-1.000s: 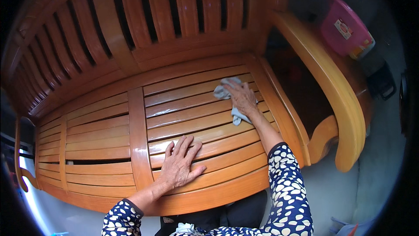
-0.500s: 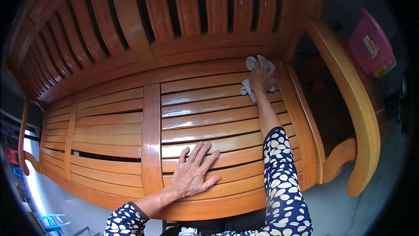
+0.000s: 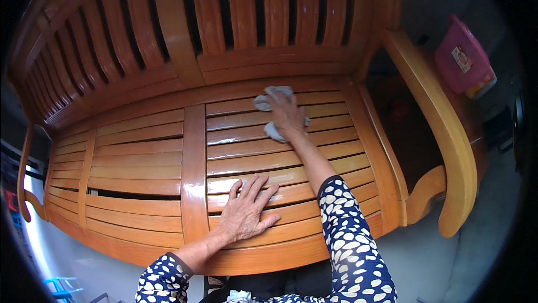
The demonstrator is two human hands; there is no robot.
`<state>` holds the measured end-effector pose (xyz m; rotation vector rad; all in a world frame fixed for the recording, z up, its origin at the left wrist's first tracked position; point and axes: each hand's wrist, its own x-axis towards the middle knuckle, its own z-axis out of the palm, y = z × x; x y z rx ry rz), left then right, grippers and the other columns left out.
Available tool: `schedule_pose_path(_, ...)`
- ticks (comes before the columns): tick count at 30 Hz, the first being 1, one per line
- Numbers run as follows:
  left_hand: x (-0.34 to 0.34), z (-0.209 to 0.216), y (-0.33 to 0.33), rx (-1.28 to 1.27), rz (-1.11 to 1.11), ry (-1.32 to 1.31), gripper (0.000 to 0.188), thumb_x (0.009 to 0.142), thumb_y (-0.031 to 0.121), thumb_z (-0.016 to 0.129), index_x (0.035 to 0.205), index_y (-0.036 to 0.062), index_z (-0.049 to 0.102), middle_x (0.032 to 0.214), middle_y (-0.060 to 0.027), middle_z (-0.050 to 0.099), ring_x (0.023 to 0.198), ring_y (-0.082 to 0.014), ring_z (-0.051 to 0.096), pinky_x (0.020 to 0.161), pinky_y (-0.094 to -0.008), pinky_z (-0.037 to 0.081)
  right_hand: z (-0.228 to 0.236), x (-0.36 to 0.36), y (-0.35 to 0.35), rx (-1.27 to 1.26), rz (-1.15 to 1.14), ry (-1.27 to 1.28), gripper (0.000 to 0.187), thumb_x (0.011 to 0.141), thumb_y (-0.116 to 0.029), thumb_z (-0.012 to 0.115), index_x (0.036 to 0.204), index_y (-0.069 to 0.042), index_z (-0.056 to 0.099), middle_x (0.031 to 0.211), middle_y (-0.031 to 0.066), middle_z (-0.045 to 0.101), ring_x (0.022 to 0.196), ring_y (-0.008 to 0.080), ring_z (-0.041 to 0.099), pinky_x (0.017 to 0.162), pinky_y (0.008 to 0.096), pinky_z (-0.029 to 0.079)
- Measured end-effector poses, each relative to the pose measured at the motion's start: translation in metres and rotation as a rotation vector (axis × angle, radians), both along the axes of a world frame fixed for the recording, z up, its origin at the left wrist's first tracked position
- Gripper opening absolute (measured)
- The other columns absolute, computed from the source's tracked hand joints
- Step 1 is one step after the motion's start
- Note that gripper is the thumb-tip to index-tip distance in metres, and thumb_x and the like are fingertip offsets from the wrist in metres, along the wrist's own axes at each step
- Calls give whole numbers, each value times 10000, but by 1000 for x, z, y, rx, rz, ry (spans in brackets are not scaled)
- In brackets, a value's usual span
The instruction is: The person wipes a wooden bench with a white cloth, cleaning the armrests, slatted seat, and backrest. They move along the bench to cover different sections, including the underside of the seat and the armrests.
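A glossy orange-brown wooden bench (image 3: pixel 194 177) with a slatted seat and slatted backrest spreads before me. Near the back of the seat's right section, my right hand (image 3: pixel 287 117) presses a light grey cloth (image 3: pixel 274 132) against the slats. The cloth bunches out beyond the fingertips and on both sides of the palm. My left hand (image 3: pixel 246 210) lies flat on the front slats of the same section, fingers spread, with nothing in it.
A curved wooden armrest (image 3: pixel 434 112) bounds the seat on the right. Beyond it stands a pink plastic basin (image 3: pixel 463 59). Dark gaps open between some seat slats at the left. A blue stool (image 3: pixel 63 287) stands on the floor at lower left.
My right hand has slid left along the back slats with the cloth, away from the right end of the seat. The left hand stays in place on the front slats.
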<state>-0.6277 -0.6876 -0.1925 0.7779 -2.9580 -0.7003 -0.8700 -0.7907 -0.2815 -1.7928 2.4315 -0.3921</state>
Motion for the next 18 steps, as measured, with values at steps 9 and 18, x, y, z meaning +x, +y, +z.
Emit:
schedule_pose_path(9, 1, -3, 2, 11, -3, -19, 703, 875, 564, 513, 1431, 151, 395, 1488, -156, 334, 1396, -319, 287, 1122, -529, 193, 8, -77, 11, 211, -631, -35, 600, 900, -204, 544, 1460, -284, 347, 1523, -13, 282, 1307, 371, 347, 977, 558, 407)
schedule_pose_path(18, 9, -4, 0, 53, -16, -14, 669, 910, 529, 480, 1429, 120, 378, 1503, -176, 303, 1413, -323, 252, 1125, -558, 163, 23, 40, -71, 261, -378, -133, 575, 930, -258, 443, 1488, -277, 304, 1564, 0, 188, 1369, 392, 260, 1023, 596, 342)
